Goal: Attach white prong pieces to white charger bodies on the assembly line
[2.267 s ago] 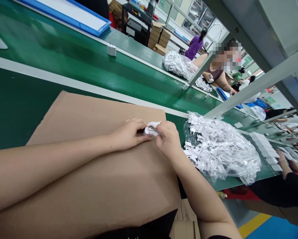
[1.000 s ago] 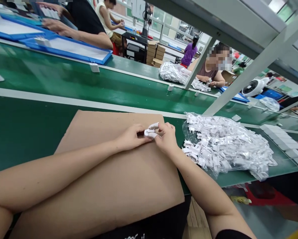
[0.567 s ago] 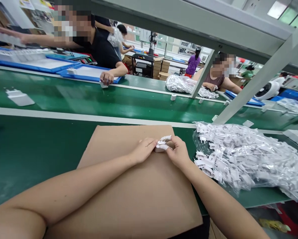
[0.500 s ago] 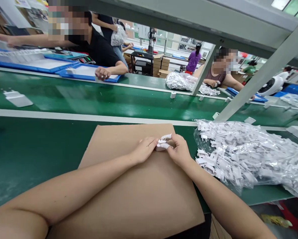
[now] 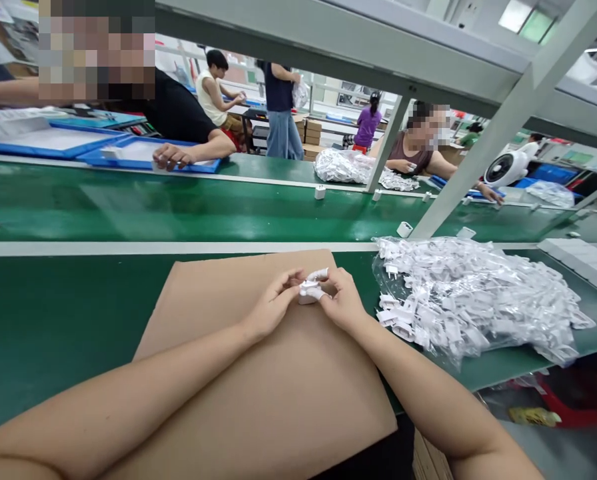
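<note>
A small white plug charger (image 5: 307, 299) is held low over a brown cardboard sheet (image 5: 258, 400), between my two hands. My right hand (image 5: 347, 301) pinches it from the right; the thumb and forefinger wear white finger covers. From the left, my left hand (image 5: 271, 308) closes on it, with the thumb at its near side and the fingers bent over toward its top. The fingertips hide part of the charger. To the right of my right hand lies a clear plastic bag (image 5: 478, 300) full of white plug parts.
A green conveyor belt (image 5: 248, 210) runs beyond a white rail (image 5: 103, 249). White boxes (image 5: 578, 260) line the right side. A slanted metal post (image 5: 478, 153) rises ahead. Across the belt, a co-worker's hand (image 5: 173, 156) rests by a blue tray (image 5: 203, 167); another person sits further right.
My view has turned to the right. The left hand's fingers have gone from lying nearly straight to lifted and bent around the charger, while the right hand keeps its pinch.
</note>
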Available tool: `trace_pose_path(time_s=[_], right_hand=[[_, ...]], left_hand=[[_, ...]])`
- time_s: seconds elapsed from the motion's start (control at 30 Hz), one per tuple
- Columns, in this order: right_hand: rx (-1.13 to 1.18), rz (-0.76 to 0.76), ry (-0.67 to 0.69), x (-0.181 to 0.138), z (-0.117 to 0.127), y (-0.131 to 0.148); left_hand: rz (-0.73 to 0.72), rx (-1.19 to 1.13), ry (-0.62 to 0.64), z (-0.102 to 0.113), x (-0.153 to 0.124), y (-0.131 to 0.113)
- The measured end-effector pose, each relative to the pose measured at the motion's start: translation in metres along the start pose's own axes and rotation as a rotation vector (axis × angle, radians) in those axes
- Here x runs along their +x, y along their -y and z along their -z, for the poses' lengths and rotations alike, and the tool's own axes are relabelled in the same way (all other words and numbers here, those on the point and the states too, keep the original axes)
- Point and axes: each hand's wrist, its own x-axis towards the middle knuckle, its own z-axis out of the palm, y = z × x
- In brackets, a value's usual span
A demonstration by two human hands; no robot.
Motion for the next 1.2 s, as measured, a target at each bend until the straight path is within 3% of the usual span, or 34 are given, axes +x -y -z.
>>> trace_pose_path(time_s=[0.17,0.33,0.4,0.47,0.6,0.7,0.8,0.93,1.03,1.2], right_hand=[[0.023,-0.003,0.013,0.000,0.003,0.004],[0.138,-0.103,-0.068,0.003,0.015,0.004],[0.067,-0.125,-0.072,0.005,0.027,0.003],[-0.105,-0.127,-0.001,0.006,0.041,0.003],[-0.484,-0.182,0.278,0.003,0.061,0.002],[-0.545,-0.233,0.360,0.001,0.065,0.002],[-0.522,-0.239,0.311,0.001,0.063,0.004],[-0.435,-0.233,0.258,-0.001,0.055,0.009],[-0.369,-0.188,0.263,-0.004,0.047,0.010],[-0.298,-0.181,0.311,-0.005,0.041,0.008]], left_hand=[[-0.129,0.122,-0.005,-0.003,-0.008,-0.003],[-0.137,0.152,-0.012,-0.004,-0.007,-0.004],[-0.132,0.159,-0.016,-0.004,-0.006,-0.003],[-0.111,0.177,-0.018,-0.004,-0.006,0.001],[-0.032,0.212,-0.011,-0.006,-0.006,0.004],[0.034,0.180,0.041,-0.003,0.001,-0.002],[0.130,0.153,0.027,0.011,0.023,-0.009],[0.215,0.461,-0.208,0.046,0.074,-0.010],[0.262,0.608,-0.307,0.074,0.107,-0.006],[0.407,0.710,-0.360,0.099,0.131,-0.002]])
